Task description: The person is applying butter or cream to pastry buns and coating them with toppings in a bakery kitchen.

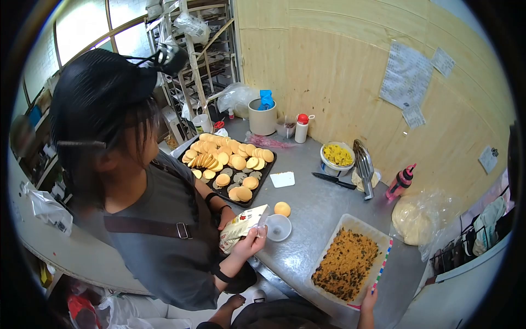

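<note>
My right hand (370, 301) grips the near right corner of a white rectangular plastic tray (382, 257). Inside lies a crumbly orange-brown filling flecked with dark bits (346, 257). A strip with coloured stripes runs along its right rim. My left hand (236, 301) is low at the bottom edge, off the counter, its fingers drawn together and nothing visible in them. Beside me a co-worker holds a printed packet (241, 226) in both hands, above a small white bowl (278, 227). One round pastry (282, 209) sits by that bowl.
A black baking tray (267, 176) carries many round pastries. Behind are a tub of yellow food (337, 156), a black knife (334, 181), metal tongs (363, 167), a pink squeeze bottle (400, 182) and bagged dough (408, 219). A white card (282, 179) lies mid-counter.
</note>
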`<state>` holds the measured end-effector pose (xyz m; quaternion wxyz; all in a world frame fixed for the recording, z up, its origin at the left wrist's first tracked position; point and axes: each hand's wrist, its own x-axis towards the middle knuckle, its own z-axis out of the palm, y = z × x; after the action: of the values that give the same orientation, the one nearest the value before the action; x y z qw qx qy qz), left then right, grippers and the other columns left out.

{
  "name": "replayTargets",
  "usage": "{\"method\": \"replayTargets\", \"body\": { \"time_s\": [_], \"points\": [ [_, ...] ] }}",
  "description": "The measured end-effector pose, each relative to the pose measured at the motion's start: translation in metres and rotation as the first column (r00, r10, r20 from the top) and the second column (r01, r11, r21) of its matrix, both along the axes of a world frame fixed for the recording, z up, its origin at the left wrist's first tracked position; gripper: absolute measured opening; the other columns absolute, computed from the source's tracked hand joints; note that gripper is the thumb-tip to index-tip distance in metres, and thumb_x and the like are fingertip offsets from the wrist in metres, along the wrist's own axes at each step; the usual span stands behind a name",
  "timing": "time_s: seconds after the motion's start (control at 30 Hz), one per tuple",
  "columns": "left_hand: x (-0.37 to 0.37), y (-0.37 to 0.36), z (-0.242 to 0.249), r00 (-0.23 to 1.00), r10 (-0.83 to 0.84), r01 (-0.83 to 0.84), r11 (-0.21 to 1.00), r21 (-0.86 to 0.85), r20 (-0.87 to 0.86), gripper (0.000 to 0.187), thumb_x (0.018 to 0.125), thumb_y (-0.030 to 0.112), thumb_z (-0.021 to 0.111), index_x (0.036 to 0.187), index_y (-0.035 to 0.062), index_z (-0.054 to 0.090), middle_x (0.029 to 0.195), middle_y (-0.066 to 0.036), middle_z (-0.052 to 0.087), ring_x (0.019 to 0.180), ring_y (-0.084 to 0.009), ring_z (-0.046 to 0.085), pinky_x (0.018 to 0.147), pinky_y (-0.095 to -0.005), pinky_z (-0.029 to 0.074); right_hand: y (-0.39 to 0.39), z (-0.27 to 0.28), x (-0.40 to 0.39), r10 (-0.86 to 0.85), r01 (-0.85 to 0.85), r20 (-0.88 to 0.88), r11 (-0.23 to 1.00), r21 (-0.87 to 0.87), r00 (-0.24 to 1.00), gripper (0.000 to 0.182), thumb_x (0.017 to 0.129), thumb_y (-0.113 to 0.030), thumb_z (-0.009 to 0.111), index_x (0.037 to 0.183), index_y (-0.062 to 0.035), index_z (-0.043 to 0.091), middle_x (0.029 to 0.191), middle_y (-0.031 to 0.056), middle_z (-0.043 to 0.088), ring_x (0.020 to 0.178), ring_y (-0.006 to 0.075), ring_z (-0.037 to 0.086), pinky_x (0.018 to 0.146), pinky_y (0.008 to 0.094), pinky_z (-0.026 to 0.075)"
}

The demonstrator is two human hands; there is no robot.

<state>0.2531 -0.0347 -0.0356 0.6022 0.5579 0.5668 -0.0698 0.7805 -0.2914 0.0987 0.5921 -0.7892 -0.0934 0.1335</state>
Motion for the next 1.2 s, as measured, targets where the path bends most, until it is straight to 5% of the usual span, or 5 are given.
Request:
{"method": "replayTargets", "body": {
  "time_s": [0.2, 0.33, 0.73, 0.83, 1.2],
  "points": [
    [-0.002, -0.001, -0.008, 0.998, -0.051, 0.050, 0.999, -0.020, -0.030, 0.033, 0.087, 0.024, 0.059, 0.105, -0.0033, 0.063, 0.094, -0.016, 0.069, 0.084, -0.0240, 0.068, 0.078, -0.0368, 0.054, -0.001, 0.005, 0.000, 0.008, -0.010, -0.042, 0.998, -0.066, 0.999, 0.024, 0.095, -0.020, 0.055, 0.107, 0.0002, 0.058, 0.094, 0.0048, 0.061, 0.084, 0.0131, 0.055, 0.077, 0.0282, 0.045],
    [-0.004, -0.003, -0.008, 0.999, -0.037, 0.038, 0.998, 0.055, -0.022, 0.035, 0.082, 0.033, 0.057, 0.085, 0.0009, 0.071, 0.081, -0.014, 0.071, 0.075, -0.0231, 0.068, 0.073, -0.0356, 0.052, 0.001, 0.009, -0.002, -0.003, -0.004, -0.078, 0.996, -0.088, 0.997, 0.024, 0.095, -0.021, 0.055, 0.107, 0.0002, 0.058, 0.092, 0.0038, 0.060, 0.082, 0.0129, 0.054, 0.075, 0.0278, 0.045],
    [-0.003, -0.004, -0.004, 0.997, -0.049, 0.049, 0.999, 0.006, -0.067, 0.037, 0.088, 0.034, 0.054, 0.094, 0.0005, 0.070, 0.090, -0.012, 0.071, 0.080, -0.0233, 0.069, 0.077, -0.0360, 0.052, 0.000, -0.009, 0.001, -0.038, 0.038, 0.029, 0.999, -0.012, 0.999, 0.022, 0.093, -0.020, 0.057, 0.104, -0.0001, 0.059, 0.089, 0.0056, 0.060, 0.080, 0.0145, 0.055, 0.073, 0.0303, 0.046],
    [-0.003, -0.001, -0.002, 0.996, -0.070, 0.068, 0.997, -0.030, -0.063, 0.037, 0.087, 0.027, 0.057, 0.108, -0.0035, 0.064, 0.098, -0.016, 0.070, 0.086, -0.0243, 0.068, 0.079, -0.0356, 0.054, 0.001, -0.005, 0.002, -0.058, 0.058, 0.013, 0.998, -0.032, 0.998, 0.022, 0.093, -0.020, 0.056, 0.103, -0.0004, 0.059, 0.087, 0.0057, 0.061, 0.078, 0.0148, 0.055, 0.072, 0.0309, 0.046],
    [-0.002, 0.000, 0.001, 0.993, -0.108, 0.108, 0.994, 0.010, -0.048, 0.035, 0.087, 0.028, 0.057, 0.102, -0.0022, 0.066, 0.094, -0.015, 0.070, 0.083, -0.0233, 0.069, 0.076, -0.0356, 0.054, -0.004, -0.011, 0.003, -0.034, 0.033, -0.031, 0.998, -0.044, 0.999, 0.022, 0.095, -0.020, 0.055, 0.104, -0.0007, 0.058, 0.089, 0.0054, 0.061, 0.080, 0.0142, 0.054, 0.072, 0.0305, 0.045]
  ]
}}
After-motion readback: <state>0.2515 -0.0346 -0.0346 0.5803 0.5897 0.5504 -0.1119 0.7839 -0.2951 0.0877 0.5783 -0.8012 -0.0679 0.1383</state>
